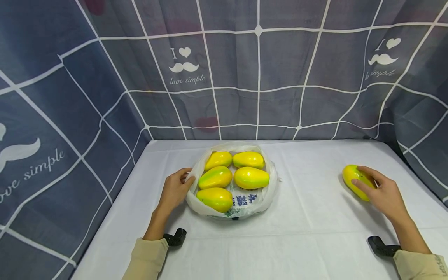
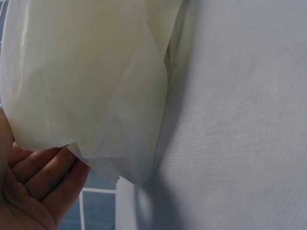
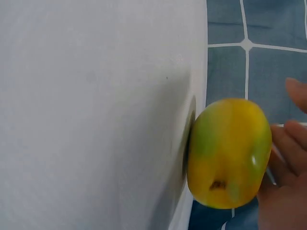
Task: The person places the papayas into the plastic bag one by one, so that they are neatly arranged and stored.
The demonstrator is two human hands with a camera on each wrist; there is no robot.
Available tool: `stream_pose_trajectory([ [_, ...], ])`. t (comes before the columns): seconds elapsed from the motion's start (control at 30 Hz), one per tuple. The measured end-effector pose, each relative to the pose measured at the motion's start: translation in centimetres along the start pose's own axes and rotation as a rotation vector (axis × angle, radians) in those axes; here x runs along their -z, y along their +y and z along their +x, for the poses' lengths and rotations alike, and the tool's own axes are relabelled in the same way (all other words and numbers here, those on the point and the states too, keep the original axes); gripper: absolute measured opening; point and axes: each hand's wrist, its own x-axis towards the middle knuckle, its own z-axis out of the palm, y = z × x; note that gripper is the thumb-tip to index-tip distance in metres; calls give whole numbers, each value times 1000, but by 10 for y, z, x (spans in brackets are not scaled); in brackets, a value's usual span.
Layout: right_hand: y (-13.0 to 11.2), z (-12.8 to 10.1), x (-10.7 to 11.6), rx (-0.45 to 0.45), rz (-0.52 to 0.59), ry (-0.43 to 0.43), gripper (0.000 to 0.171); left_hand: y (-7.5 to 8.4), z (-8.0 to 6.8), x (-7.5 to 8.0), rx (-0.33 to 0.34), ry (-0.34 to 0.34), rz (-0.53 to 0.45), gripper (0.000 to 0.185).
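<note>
A white plastic bag [image 1: 266,193] lies open on the white table [image 1: 315,221] and holds several yellow-green mangoes [image 1: 251,177]. My left hand [image 1: 186,177] is at the bag's left rim and pinches the plastic there. In the left wrist view the fingers [image 2: 41,184] lie under the thin edge of the bag [image 2: 96,72]. Far to the right, a single mango [image 1: 351,177] lies on the table with my right hand [image 1: 360,175] curled over it. In the right wrist view, the fingers [image 3: 285,158] touch the side of this mango [image 3: 225,153].
A dark blue grid-patterned curtain [image 1: 259,77] closes in the table at the back and on both sides. Black wrist mounts [image 1: 175,237] [image 1: 381,247] sit by my sleeves. Bare cloth lies between the bag and the single mango.
</note>
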Motion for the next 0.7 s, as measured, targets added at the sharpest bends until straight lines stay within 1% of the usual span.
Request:
stream_pose_trajectory([
  [0.2,2,0,-3,59,92,59,48,1,0,0,2,-5,6,38],
  [0.33,1,0,-3,61,83,81,48,2,1,-1,4,-11,8,38],
  [0.43,1,2,-3,61,71,92,52,2,1,-1,5,-10,8,38],
  [0.53,3,6,-2,63,49,79,58,2,1,-1,9,-10,5,39],
  [0.7,9,13,2,10,6,6,65,2,1,-1,17,-20,5,40],
])
